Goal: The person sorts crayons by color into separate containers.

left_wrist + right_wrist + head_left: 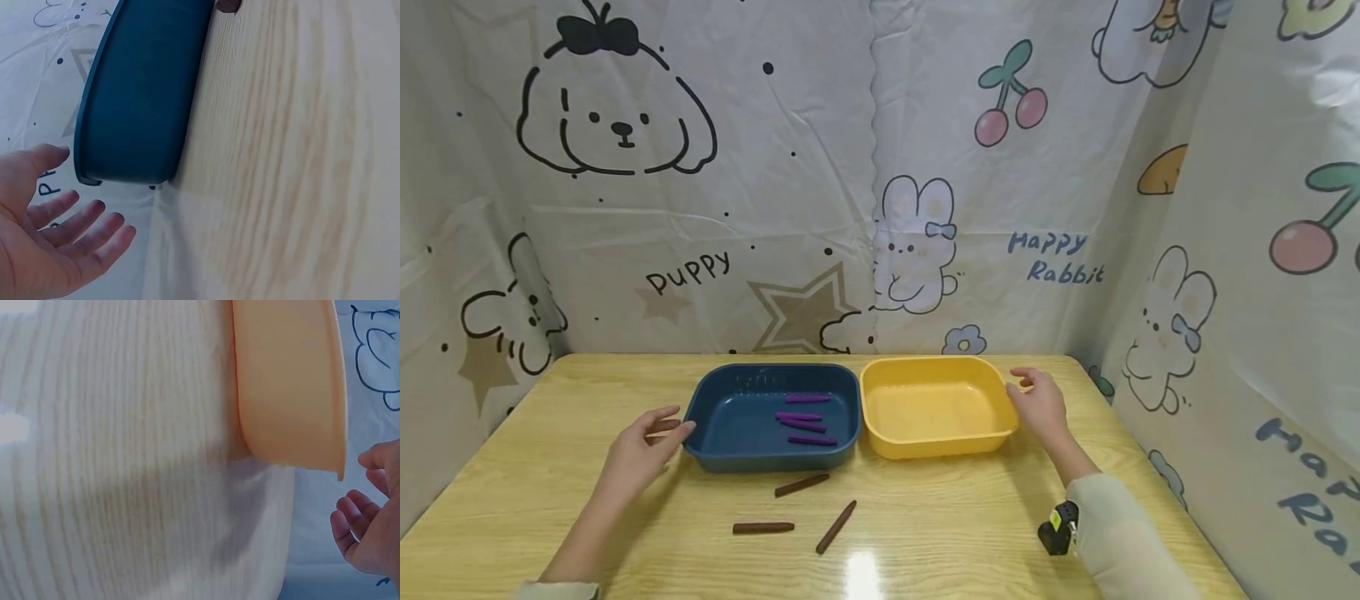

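My left hand [638, 454] is at the left end of a dark blue tray [730, 461], its thumb right at the rim. In the left wrist view the left hand [56, 231] has its fingers spread and nothing in its grasp. Several purple crayons [805, 417] lie inside the blue tray. Against that tray's right side stands a yellow tray [936, 448]. My right hand [1039, 404] is beside the yellow tray's right rim, and the right wrist view shows its fingers [355, 515] loosely bent, just off the tray corner, holding nothing.
Three brown crayons lie on the wooden table in front of the trays: one by the blue tray [802, 485], one level [763, 527], one slanted [836, 527]. A black wrist device [1057, 528] sits at the right cuff. Printed cloth [820, 167] walls the back and sides.
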{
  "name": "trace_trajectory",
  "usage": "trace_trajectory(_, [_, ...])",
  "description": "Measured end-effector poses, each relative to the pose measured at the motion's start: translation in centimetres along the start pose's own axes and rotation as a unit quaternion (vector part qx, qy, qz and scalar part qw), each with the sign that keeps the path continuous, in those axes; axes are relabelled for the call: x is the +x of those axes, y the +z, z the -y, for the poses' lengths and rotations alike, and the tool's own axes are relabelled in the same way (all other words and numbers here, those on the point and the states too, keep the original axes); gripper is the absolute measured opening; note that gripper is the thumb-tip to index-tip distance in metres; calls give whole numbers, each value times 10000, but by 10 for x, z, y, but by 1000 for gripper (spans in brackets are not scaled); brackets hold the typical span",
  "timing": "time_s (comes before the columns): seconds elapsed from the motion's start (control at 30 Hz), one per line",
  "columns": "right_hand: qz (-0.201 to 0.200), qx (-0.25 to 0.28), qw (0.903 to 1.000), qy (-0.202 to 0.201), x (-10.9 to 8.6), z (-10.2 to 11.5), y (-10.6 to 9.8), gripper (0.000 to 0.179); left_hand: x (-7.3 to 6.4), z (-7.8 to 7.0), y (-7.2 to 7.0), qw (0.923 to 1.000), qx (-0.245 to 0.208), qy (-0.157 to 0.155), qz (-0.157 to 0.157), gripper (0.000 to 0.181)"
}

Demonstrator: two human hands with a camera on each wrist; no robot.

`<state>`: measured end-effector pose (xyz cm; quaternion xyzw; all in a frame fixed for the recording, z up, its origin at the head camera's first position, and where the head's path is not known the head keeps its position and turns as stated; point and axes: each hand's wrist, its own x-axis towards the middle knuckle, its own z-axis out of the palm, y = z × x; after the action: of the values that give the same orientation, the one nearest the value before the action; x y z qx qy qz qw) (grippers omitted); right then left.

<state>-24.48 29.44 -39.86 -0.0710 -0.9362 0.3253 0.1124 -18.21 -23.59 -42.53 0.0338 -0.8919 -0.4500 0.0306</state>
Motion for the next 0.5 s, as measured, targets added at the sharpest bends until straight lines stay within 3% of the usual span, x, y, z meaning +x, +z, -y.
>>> trace_trajectory(0.27, [331,125,9993,115,-3,-14,8,45,-9,-15,-8,9945,951,416,-101,65])
trace_trajectory(0.5, [375,239,9988,202,-6,-20,15,47,-10,-37,-13,9798,1634,1148,126,60])
